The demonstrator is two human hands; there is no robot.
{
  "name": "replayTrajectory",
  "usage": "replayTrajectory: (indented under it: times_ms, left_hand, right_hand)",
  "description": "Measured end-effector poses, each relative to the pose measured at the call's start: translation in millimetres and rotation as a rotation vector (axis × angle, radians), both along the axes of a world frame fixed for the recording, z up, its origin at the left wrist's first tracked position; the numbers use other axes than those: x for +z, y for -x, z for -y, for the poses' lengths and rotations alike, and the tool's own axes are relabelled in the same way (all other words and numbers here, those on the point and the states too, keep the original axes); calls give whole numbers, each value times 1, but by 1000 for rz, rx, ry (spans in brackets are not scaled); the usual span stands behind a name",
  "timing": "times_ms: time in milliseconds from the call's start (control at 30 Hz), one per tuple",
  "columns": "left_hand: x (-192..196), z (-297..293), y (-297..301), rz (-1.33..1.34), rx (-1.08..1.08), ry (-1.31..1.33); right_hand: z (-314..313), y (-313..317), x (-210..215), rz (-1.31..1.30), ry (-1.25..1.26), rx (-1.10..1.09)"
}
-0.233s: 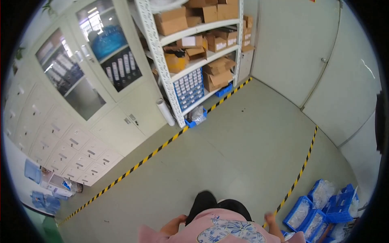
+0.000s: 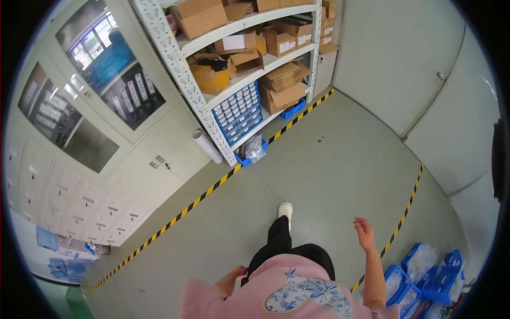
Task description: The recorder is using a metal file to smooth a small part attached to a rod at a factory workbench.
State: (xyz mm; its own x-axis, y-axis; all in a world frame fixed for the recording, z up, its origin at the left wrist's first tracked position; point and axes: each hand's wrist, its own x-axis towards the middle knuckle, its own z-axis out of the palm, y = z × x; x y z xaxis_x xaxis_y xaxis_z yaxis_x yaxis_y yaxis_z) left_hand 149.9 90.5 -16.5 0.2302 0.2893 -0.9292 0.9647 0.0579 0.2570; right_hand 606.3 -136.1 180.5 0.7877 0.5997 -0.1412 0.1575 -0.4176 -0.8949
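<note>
Apparently in mid-stride, with one white shoe [image 2: 285, 210] set ahead on the grey floor [image 2: 334, 181] and black trousers [image 2: 279, 236] parted below a pink top [image 2: 239, 295]. Walking, then, as the step in hand (judged from the stance alone), not handling anything in sight. Carrying nothing visible in the right hand [image 2: 364, 234], out in front above the floor with fingers loosely bent and slightly apart. Down by the hip with the left hand [image 2: 237, 272], close to the trousers; cannot tell finger spread, grip or contact there. Look lower right, past the striped tape [image 2: 402, 219], for blue bins [image 2: 436, 284] with clear plastic bags [image 2: 423, 263], apart from the right hand. Well away from the white rack [image 2: 179, 69] of cardboard boxes [image 2: 202, 18], too. For another pace, seems to call for weight over the front shoe; for any grasp, for bending and a longer reach.
</note>
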Motion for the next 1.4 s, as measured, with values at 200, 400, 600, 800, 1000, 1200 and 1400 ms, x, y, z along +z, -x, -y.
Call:
replayTrajectory:
  times_ms: [200, 400, 600, 800, 1000, 1200, 1400]
  left_hand:
    - [34, -143, -171, 116, -227, -351]
    - [130, -248, -354, 387, 284, -510]
    - [67, -242, -402, 199, 434, -484]
    - [81, -262, -475, 355, 19, -445]
    - [157, -412, -645, 556, -35, -805]
    - [118, -611, -791, 701, -382, -1296]
    - [178, -739, -782, 615, -698, -1937]
  right_hand:
    - [122, -72, -243, -19, 665, 241]
    - [100, -182, -355, -213, 690, 367]
    - [-16, -346, -279, -208, 408, 389]
    - [-169, -529, -159, -300, 240, -130]
    - [-413, -567, -31, -313, -197, -83]
    - [-454, -514, -264, -660, 186, -27]
    - [-570, -512, -484, -709, 239, 233]
